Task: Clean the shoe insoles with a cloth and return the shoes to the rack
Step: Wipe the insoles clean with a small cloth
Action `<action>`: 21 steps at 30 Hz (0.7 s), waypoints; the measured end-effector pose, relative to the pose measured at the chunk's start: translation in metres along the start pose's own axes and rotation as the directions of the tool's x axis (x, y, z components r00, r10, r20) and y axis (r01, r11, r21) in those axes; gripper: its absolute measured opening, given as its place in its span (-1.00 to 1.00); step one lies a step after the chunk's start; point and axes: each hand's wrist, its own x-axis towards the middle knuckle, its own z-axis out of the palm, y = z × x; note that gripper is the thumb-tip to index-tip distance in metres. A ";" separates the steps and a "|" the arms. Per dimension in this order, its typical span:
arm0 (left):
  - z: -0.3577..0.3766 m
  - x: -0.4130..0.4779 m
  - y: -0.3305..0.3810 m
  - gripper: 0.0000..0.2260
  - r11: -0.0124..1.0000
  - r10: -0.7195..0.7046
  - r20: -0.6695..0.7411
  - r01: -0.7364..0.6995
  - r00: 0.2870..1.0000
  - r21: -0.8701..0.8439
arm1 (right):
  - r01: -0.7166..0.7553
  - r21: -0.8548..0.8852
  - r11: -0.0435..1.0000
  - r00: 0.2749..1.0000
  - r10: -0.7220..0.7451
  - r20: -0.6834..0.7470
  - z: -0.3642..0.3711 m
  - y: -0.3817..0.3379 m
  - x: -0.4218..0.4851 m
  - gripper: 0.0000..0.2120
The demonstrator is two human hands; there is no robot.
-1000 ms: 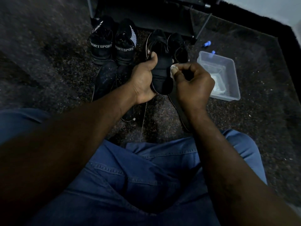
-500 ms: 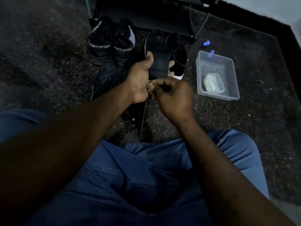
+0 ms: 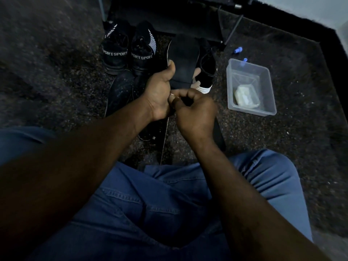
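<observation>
You are facing two SPORT shoes (image 3: 115, 53), one white-soled shoe (image 3: 206, 72), one tub (image 3: 230, 80) holding one cloth (image 3: 244, 96), and one insole (image 3: 185, 59). Your left hand (image 3: 160, 91) is gripping the insole above the floor. It is running lengthwise away from you, pointing at the rack (image 3: 169, 17). Your right hand (image 3: 195, 112) is curling over its near end, hiding it, so I cannot tell whether it is pinching anything.

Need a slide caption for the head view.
Left hand grips a black insole; right hand curls at its near end.
</observation>
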 end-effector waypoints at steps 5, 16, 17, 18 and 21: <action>0.004 0.001 0.003 -0.39 1.000 -0.010 0.024 0.010 1.000 -0.009 | -0.008 0.041 0.999 0.984 0.015 -0.180 -0.021 0.006 0.010 -0.93; -0.001 0.004 -0.007 -0.42 0.999 -0.036 0.032 0.037 0.999 -0.018 | -0.088 -0.005 0.996 0.992 0.088 -0.086 -0.004 0.006 0.000 -0.92; -0.001 0.003 -0.007 -0.42 0.999 -0.044 0.034 0.045 0.998 -0.011 | -0.076 0.021 0.997 0.995 0.077 -0.061 -0.003 0.005 -0.001 -0.92; -0.002 0.003 -0.008 -0.42 0.999 -0.044 0.030 0.044 0.999 -0.005 | -0.059 0.021 0.998 0.997 0.060 -0.045 -0.003 0.005 -0.001 -0.92; 0.001 0.004 -0.009 -0.41 0.999 -0.032 0.019 0.032 0.999 -0.030 | 0.031 -0.099 0.995 0.998 -0.037 -0.055 -0.007 0.012 0.000 -0.90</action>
